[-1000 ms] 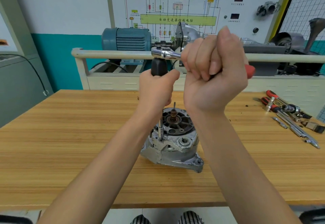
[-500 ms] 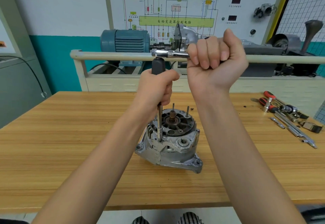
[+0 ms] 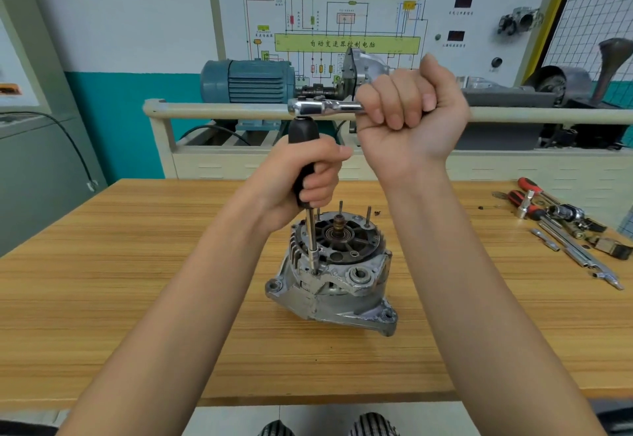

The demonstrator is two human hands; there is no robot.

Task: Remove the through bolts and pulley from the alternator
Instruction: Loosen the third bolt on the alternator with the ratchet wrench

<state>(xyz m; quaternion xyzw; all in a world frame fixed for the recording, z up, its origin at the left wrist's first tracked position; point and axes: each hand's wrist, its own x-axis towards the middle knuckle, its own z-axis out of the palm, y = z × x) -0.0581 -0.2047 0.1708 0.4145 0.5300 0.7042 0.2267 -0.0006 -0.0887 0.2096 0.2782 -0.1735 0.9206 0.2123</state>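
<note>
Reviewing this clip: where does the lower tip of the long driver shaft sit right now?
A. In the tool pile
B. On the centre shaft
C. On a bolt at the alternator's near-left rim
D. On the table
C: the driver shaft runs down from the left hand to the alternator housing's near-left rim.

We count one alternator (image 3: 337, 274) beneath our two hands, left hand (image 3: 301, 178), right hand (image 3: 409, 117), one ratchet (image 3: 323, 107), one black-handled driver (image 3: 303, 158), three studs (image 3: 368, 216) below our left hand, two red-handled tools (image 3: 527, 185) far right of our right hand
</note>
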